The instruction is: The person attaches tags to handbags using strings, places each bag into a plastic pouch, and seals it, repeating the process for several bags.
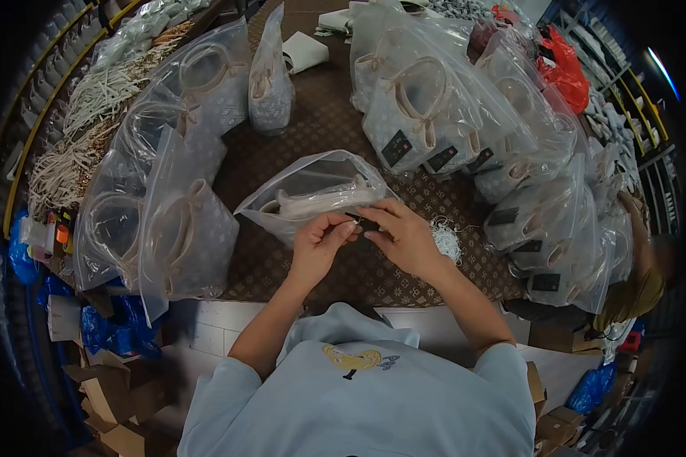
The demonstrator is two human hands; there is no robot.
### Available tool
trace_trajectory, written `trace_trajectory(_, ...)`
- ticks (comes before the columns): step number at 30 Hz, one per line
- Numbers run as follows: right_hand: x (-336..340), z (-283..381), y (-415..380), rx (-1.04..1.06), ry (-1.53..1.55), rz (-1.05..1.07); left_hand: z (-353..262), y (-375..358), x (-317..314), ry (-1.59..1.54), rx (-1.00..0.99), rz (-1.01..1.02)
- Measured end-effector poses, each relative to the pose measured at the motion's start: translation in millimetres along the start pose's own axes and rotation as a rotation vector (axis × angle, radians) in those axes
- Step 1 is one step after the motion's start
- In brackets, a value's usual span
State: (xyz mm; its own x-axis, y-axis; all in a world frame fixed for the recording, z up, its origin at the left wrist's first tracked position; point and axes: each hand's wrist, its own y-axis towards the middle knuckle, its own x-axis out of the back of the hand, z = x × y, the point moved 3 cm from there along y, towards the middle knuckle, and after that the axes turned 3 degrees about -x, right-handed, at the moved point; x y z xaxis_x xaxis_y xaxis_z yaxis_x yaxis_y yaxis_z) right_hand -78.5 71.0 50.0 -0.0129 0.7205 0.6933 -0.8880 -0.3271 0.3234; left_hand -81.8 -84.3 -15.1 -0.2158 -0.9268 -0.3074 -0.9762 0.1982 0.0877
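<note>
My left hand (pixel 322 242) and my right hand (pixel 402 234) meet over the near middle of the table, fingers pinched together. Between their fingertips is a small black tag-like piece (pixel 363 220), mostly covered by the fingers; any string on it is too fine to make out. Just beyond the hands lies a handbag in a clear plastic bag (pixel 312 183), its mouth open toward the back. A pale rolled handle (pixel 320 202) shows inside. To the right of my right hand sits a small heap of white strings (pixel 446 239).
Bagged handbags stand along the left (pixel 194 236) and right (pixel 411 107) of the brown patterned table (pixel 312 114), several on the right with black tags (pixel 397 148). Bundled straps (pixel 91 114) lie far left, a red plastic bag (pixel 564 68) far right. Cardboard boxes (pixel 110 396) are on the floor.
</note>
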Motion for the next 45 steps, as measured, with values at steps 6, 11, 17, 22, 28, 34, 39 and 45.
trace_trajectory(6, -8.4, -25.5, 0.7, 0.003, 0.091, 0.053, -62.0, -10.5, -7.9, 0.786, -0.215, 0.093)
trace_trajectory(11, 9.7, -33.9, 12.6, -0.305, 0.547, 0.163, -73.5, -0.1, 7.1, 1.495, -0.206, -0.008)
trace_trajectory(17, -0.4, -39.6, 18.8, -0.595, 1.125, -0.090, -80.8, -15.7, 3.1, 1.496, -0.285, 0.176)
trace_trajectory(22, -9.6, -42.7, 21.8, -0.491, 1.153, -0.288, -82.9, -41.7, -1.2, 1.275, -0.325, 0.635)
trace_trajectory(28, -2.4, -18.8, 21.2, 0.150, 0.016, 0.106, -101.9, -34.1, -0.7, 1.172, -0.411, 0.506)
trace_trajectory(34, 38.8, -6.3, 36.5, -0.183, 0.111, 0.110, -114.4, -26.9, 2.4, 1.107, -0.482, 0.394)
trace_trajectory(39, 32.0, -13.0, 27.8, 0.071, -0.379, 0.251, -113.4, -25.0, -0.9, 1.112, -0.470, 0.389)
trace_trajectory(45, 49.7, -0.1, 30.0, 0.125, -0.405, 0.296, -112.3, -20.9, -2.1, 1.131, -0.512, 0.356)
